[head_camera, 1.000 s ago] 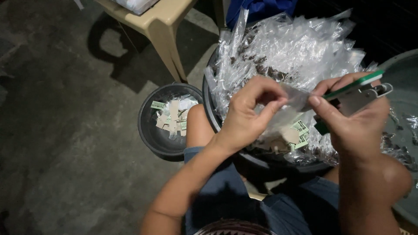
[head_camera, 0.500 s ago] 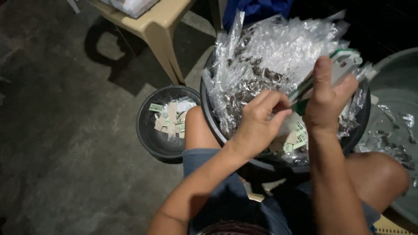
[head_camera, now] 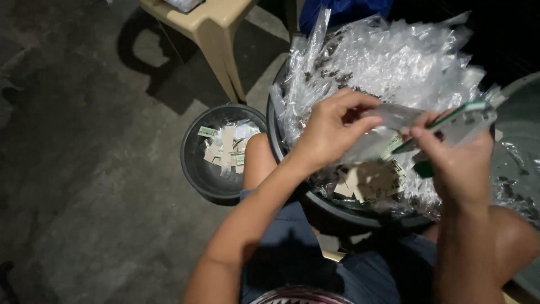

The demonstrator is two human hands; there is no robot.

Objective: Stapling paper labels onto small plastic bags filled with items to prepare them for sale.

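We have our left hand (head_camera: 329, 132) and right hand (head_camera: 455, 163) both pinched on one clear plastic packet (head_camera: 394, 121) above the big basin (head_camera: 337, 211). Judging by the high heap of packets (head_camera: 388, 62) against few card tags in the small bucket (head_camera: 205, 180), most remains.

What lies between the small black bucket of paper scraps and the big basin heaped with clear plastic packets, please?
In the head view, the person's bare knee sits between the small bucket and the big basin, touching or nearly touching both rims.
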